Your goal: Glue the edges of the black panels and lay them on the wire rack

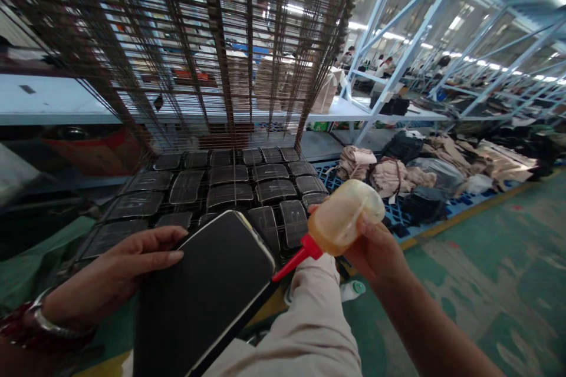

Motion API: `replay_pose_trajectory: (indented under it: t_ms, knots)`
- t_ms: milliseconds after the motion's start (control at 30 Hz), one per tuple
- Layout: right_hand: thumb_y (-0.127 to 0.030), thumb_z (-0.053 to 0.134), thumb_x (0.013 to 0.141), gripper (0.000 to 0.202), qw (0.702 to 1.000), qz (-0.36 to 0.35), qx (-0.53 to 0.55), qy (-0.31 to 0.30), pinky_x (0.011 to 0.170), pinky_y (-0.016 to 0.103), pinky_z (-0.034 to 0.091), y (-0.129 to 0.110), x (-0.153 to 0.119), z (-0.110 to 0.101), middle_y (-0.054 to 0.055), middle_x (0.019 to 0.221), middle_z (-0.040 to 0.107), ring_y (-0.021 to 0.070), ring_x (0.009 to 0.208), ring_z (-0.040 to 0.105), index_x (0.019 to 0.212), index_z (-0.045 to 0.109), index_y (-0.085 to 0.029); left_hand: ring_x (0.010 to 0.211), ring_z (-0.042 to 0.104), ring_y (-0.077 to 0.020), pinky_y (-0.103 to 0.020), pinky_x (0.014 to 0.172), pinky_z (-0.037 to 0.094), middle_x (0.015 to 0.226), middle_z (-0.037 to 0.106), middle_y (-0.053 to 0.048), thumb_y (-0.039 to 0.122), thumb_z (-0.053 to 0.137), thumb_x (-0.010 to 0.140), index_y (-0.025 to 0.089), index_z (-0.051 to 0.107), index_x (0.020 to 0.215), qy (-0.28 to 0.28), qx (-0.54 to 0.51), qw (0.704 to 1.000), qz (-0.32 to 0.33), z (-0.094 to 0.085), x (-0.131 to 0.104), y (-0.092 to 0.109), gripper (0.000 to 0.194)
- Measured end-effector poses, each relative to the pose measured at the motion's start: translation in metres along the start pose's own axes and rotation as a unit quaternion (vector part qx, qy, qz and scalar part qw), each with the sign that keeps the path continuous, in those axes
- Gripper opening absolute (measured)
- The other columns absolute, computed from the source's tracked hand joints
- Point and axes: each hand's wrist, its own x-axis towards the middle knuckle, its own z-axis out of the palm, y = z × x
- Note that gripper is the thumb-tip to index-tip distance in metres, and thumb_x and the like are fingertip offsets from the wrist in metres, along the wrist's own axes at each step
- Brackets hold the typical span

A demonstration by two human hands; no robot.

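Note:
My left hand (132, 262) grips the upper left edge of a black flat panel (206, 291), thumb on top and fingers at its side. The panel has a pale rim and lies tilted over my lap. My right hand (374, 244) is closed around a squeeze bottle (347, 215) of yellowish liquid, tipped down to the left. Its red nozzle (294, 262) points at the right edge of the panel, with the tip at or very near that edge. Behind the panel, many similar dark pieces (227, 175) lie in rows on a wire rack.
A wire rack panel (225, 41) rises in front. Beyond it runs a pale shelf (57, 94). Cloth bundles (389, 177) lie on a blue pallet at the right. A capped plastic bottle (352, 290) rests near my leg. Several people sit far back.

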Motion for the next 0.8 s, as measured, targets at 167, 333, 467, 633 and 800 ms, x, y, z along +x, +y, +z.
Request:
replay_pose_trajectory:
  t_ms: [167,333,467,633,800]
  knots:
    - [-0.038,0.082,0.077,0.038,0.995,-0.053,0.034,0.082,0.087,0.038,0.062,0.016,0.009,0.001,0.010,0.102,0.078,0.0275,0.102,0.073,0.109,0.071,-0.021,0.076,0.077,-0.0291,-0.038,0.067,0.065,0.094,0.080,-0.010,0.015,0.096,0.050,0.018,0.070,0.103,0.058,-0.061,0.996,-0.018,0.005,0.003,-0.010,0.059]
    - [-0.034,0.085,0.075,0.031,0.988,-0.083,0.042,0.126,0.054,0.023,0.060,0.028,0.014,0.000,0.009,0.097,0.078,0.0222,0.081,0.074,0.098,0.072,-0.018,0.076,0.077,-0.0284,-0.038,0.068,0.065,0.089,0.081,-0.007,0.015,0.096,0.052,0.020,0.068,0.106,0.064,-0.086,0.994,-0.020,0.005,0.007,-0.021,0.061]
    - [-0.036,0.086,0.074,0.030,0.988,-0.076,0.042,0.128,0.047,0.021,0.057,0.032,0.016,0.001,0.007,0.089,0.077,0.0197,0.070,0.072,0.093,0.073,-0.017,0.076,0.077,-0.0292,-0.039,0.068,0.065,0.092,0.081,-0.009,0.018,0.095,0.055,0.019,0.068,0.102,0.042,-0.099,0.994,-0.029,0.009,0.007,-0.022,0.054]
    - [-0.036,0.088,0.072,0.029,0.984,-0.087,0.034,0.153,0.054,0.023,0.060,0.036,0.017,0.002,0.004,0.085,0.075,0.0197,0.074,0.072,0.089,0.074,-0.018,0.076,0.077,-0.0278,-0.040,0.071,0.065,0.095,0.080,-0.009,0.019,0.094,0.058,0.019,0.067,0.103,0.028,-0.106,0.993,-0.033,0.016,0.002,-0.017,0.053]
    - [-0.037,0.086,0.075,0.028,0.990,-0.058,0.037,0.122,0.045,0.021,0.053,0.042,0.008,0.006,0.007,0.087,0.076,0.0181,0.067,0.069,0.091,0.075,-0.017,0.081,0.077,-0.0263,-0.037,0.074,0.064,0.100,0.080,-0.011,0.019,0.092,0.061,0.017,0.066,0.103,0.014,-0.108,0.994,-0.028,0.019,0.001,-0.015,0.049]
